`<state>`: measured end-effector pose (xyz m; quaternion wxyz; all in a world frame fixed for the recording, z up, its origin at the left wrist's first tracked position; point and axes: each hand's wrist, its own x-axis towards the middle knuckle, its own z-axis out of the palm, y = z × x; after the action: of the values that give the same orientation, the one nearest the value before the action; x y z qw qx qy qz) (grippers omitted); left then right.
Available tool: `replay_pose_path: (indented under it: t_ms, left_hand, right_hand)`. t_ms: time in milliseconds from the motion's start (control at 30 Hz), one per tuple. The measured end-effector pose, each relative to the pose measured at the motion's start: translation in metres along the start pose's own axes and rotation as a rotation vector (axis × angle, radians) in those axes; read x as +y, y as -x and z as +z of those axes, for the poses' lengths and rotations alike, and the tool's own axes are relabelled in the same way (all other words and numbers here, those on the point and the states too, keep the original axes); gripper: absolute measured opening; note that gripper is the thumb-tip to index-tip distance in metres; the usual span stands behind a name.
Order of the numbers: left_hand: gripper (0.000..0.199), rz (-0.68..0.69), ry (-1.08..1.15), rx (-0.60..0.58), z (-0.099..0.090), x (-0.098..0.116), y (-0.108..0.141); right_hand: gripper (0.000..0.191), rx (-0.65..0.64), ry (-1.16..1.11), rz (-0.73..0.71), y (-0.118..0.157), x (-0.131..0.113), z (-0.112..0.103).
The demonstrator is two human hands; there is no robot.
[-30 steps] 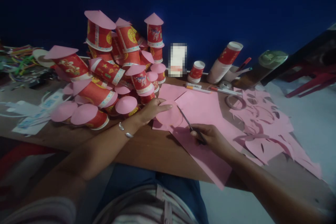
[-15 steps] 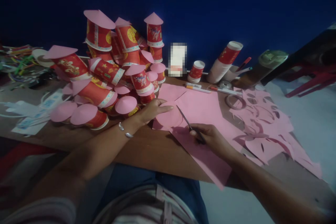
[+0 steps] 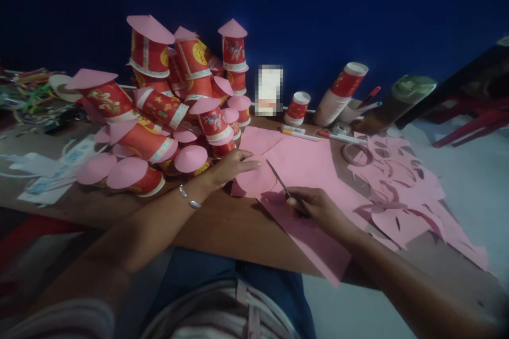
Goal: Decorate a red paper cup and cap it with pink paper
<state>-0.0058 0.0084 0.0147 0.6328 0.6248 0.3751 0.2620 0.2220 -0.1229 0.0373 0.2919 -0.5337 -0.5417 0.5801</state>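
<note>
Between the thumb and fingers of my left hand (image 3: 234,167) is the edge of a round pink paper piece (image 3: 256,176). My right hand (image 3: 314,205) is closed around the handles of dark scissors (image 3: 280,180). The scissor blades lie at the right edge of the round piece, pointing up and left. Beneath both hands, larger pink paper sheets (image 3: 308,161) cover the middle of the wooden table (image 3: 222,228).
Red paper cups with pink cone tops (image 3: 149,55) are piled at the left. Behind the sheets are markers (image 3: 300,133), a cup stack (image 3: 338,98) and a tape roll (image 3: 357,154). Cut pink scraps (image 3: 401,190) lie at the right; tangled wires (image 3: 29,95) at far left.
The scissor tips have shifted very slightly left along the round piece's edge. Both hands are in nearly the same place.
</note>
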Motion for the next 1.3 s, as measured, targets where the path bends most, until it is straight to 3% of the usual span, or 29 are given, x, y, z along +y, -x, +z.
replay_pose_path:
  t_ms: [300, 567, 967, 1300]
  left_hand:
    - [0.041, 0.012, 0.019, 0.045, -0.0012, -0.0045, -0.0015]
    - [0.051, 0.018, -0.017, 0.006, -0.0009, -0.001, -0.0009]
    - [0.042, 0.004, 0.025, 0.047, -0.0005, -0.0034, -0.0008]
    - [0.048, 0.019, -0.004, 0.001, -0.0006, -0.0007, -0.0011]
  right_hand:
    - [0.048, 0.008, -0.005, 0.001, -0.0015, 0.0044, -0.0006]
    - [0.046, -0.009, -0.01, 0.014, -0.0028, 0.004, -0.0003]
    - [0.049, 0.007, 0.023, 0.024, 0.0005, 0.0031, -0.0013]
    - [0.045, -0.005, 0.018, 0.007, 0.0, 0.0009, 0.0008]
